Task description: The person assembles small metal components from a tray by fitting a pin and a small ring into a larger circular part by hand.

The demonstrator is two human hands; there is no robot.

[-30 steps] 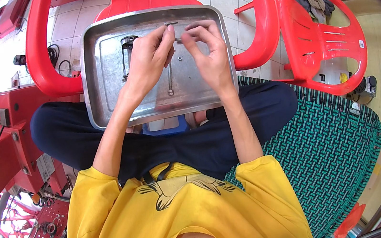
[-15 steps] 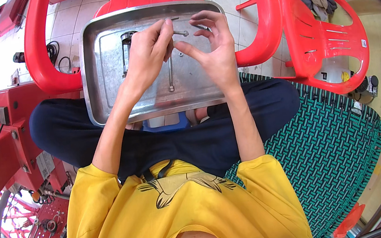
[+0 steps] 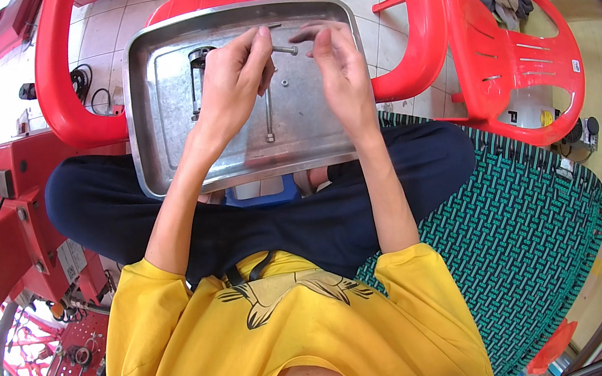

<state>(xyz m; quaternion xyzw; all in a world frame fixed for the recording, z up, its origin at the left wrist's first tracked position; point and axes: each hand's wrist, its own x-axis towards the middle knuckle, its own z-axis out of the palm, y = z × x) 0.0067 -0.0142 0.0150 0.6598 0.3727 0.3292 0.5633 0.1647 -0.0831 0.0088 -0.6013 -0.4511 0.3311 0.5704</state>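
Metal bolt [image 3: 286,50]: upper centre of frame, over steel tray [image 3: 316,129]. Your left hand [image 3: 233,75] grasps it, one end protruding; your right hand [image 3: 348,83] shows nothing held. Judged rigid, light, possibly slick; take protruding end.

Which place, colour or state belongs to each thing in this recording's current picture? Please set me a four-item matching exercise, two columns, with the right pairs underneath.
Column one
1. Left hand
2. Woven surface
3. Small ring-shaped piece
4. Right hand

Column two
A. Lying on the floor of the metal tray
B. Raised over the tray's right side, with nothing visibly held
C. Gripping a bolt-like rod that sticks out to the right
D. Green and black, at the person's right

Right pairs: 1-C, 2-D, 3-A, 4-B
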